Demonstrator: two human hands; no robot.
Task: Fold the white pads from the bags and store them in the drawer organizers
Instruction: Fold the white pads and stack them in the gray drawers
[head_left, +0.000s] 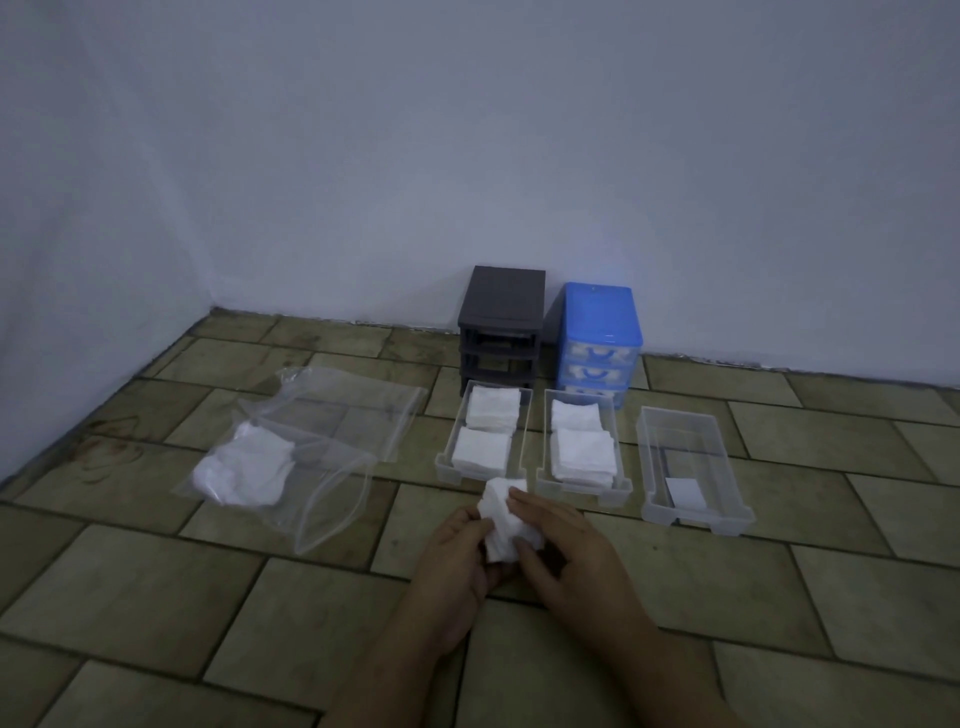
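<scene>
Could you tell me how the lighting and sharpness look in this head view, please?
Head view: dim and bluish, soft throughout. The left hand and right hand, holding a white pad, are slightly blurred. A blue glow falls on the wall above the blue drawer unit. Wide-angle bending shows in the floor tiles.

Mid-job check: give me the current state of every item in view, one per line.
left hand: grips the white pad
right hand: pinches the same pad
white pad: held above the floor, partly folded
plastic bag: lying flat, white pads still inside
left drawer: out on floor, two stacks inside
middle drawer: out, two stacks inside
right drawer: out, no pad stacks
dark organizer: slots open, drawers out
blue organizer: drawers in
</scene>
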